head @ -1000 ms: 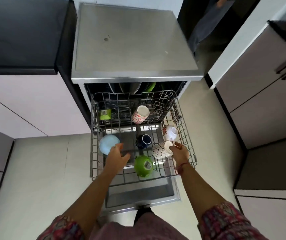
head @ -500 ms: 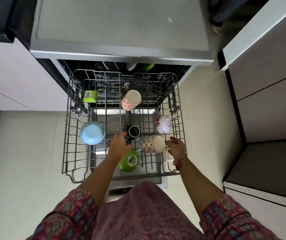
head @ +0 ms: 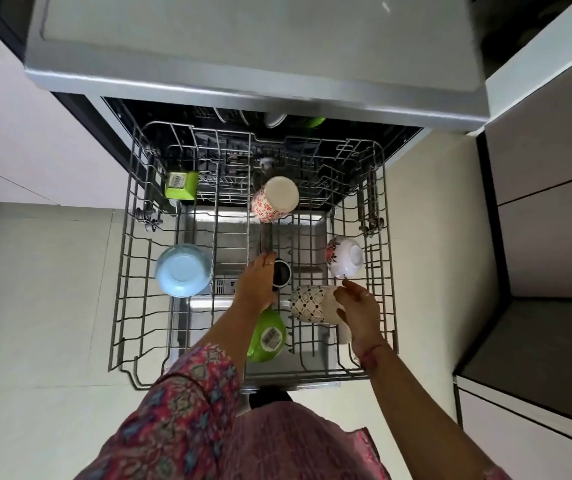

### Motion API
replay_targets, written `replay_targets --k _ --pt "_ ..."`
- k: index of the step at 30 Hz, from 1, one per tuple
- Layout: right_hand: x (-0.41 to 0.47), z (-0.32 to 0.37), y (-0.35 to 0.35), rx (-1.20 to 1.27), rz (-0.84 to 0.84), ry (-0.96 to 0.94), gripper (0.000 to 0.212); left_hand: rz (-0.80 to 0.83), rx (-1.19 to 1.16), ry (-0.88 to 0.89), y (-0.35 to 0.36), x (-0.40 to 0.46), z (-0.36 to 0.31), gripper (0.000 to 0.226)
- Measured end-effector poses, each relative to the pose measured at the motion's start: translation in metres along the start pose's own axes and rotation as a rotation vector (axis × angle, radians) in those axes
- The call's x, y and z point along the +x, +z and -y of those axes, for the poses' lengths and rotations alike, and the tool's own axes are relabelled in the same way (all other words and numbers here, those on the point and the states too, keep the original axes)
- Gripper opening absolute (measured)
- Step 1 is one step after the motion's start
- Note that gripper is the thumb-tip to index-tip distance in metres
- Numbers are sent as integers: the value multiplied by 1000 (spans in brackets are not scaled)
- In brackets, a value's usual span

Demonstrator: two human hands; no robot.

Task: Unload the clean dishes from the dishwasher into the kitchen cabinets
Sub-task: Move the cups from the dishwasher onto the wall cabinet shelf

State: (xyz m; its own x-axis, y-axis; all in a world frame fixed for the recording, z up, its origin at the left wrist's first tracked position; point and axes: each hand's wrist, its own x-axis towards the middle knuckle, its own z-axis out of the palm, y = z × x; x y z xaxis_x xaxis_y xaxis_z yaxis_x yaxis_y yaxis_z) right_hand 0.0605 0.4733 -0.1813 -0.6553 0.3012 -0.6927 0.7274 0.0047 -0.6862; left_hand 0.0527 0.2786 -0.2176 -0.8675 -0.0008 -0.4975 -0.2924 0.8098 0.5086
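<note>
The wire upper rack of the open dishwasher is pulled out below me. My left hand reaches over the rack's middle and curls around a dark blue mug. My right hand touches the base end of a black-and-white patterned mug lying on its side, fingers loosely spread. A green bowl lies below my left wrist. Also in the rack are a light blue bowl, a red-flowered mug, a white floral cup and a small green cup.
The dishwasher's steel top juts out above the rack. Pale cabinet fronts stand at right and a pale cabinet at left. Tiled floor lies on both sides. More dishes show dimly inside the machine.
I have leaned closer over the rack. My left hand moved from near the blue bowl to the dark blue mug. My right hand stays at the patterned mug.
</note>
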Motion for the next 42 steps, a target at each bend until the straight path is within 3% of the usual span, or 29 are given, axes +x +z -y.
replay_targets --k 9,13,16,20,22,25,28,32,35,42 --pt "0 9 8 28 17 5 23 -124 -260 -4 -2 -5 13 83" --pt "2 20 11 101 -74 22 34 -272 -489 -56 -12 -28 8 82" --pt "10 36 15 96 -169 48 41 -290 -594 -63 -19 -49 3 86" --pt "8 57 22 -17 -193 170 54 -361 -628 -46 -24 -71 -5 81" --pt "-5 56 15 -176 -30 252 39 -382 -648 -51 -25 -77 -9 79" --pt "-10 54 18 -111 47 412 31 -386 -677 -58 -25 -82 -14 79" --pt "3 62 31 -183 -14 262 35 -376 -677 -64 -26 -81 -16 80" --pt "35 65 50 -94 -93 338 43 -346 -658 -73 -27 -78 -18 81" --pt "48 56 53 -51 -93 392 66 -342 -667 -76 -26 -74 -19 81" --pt "71 52 58 -164 -177 396 83 -343 -661 -81 -20 -70 -14 84"
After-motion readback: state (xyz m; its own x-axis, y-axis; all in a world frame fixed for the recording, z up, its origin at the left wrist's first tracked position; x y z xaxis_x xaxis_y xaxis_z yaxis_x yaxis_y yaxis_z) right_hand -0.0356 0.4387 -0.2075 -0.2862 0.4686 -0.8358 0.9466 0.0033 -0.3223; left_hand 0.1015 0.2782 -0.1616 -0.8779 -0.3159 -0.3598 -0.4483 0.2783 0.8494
